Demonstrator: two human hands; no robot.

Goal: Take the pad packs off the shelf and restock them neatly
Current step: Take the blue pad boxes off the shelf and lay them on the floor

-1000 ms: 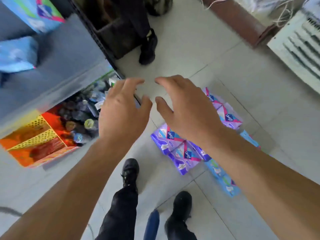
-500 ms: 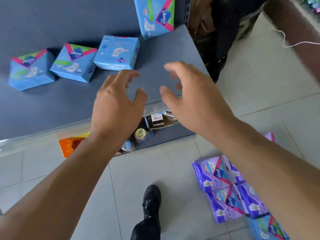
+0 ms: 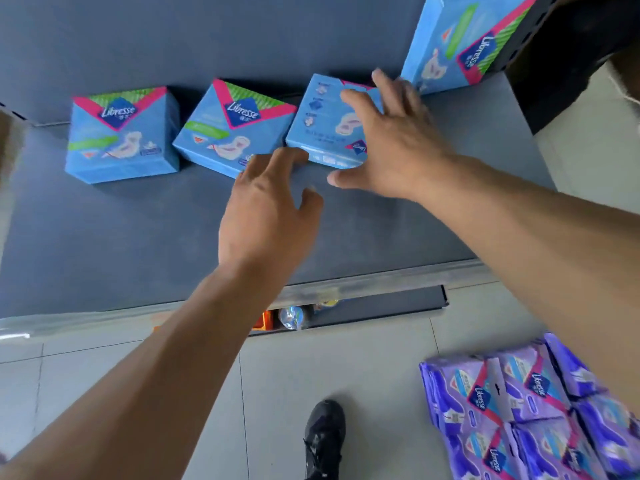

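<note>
Target pack: the blue square pad pack lying back-face up (image 3: 327, 123) sits far on the dark grey shelf board (image 3: 104, 237), directly under your right fingers and just beyond your left fingertips.
Right hand: your right hand (image 3: 391, 143) is spread wide, fingers straight over the pack's right half, thumb splayed toward you off the near edge. Contact looks likely, but no grip is formed.
Left hand: your left hand (image 3: 266, 209) is loosely open, holding nothing, fingertips at the seam between this pack and the tilted blue pack with the pink chevron (image 3: 235, 128) to their left.
Neighbours: a second blue chevron pack (image 3: 121, 135) lies further left of your left hand; a tall blue pack standing upright (image 3: 460, 43) is just beyond your right fingertips.
Floor stock: the purple soft-wrapped pad packs (image 3: 519, 410) lie on the tiled floor below your right forearm.
Recommended action: close both hands on opposite sides of the target pack, not its top face; soft wrap will likely dent.
Risk: your right fingertips may knock the upright pack over.
Progress: judged early; four blue packs remain on the shelf.
</note>
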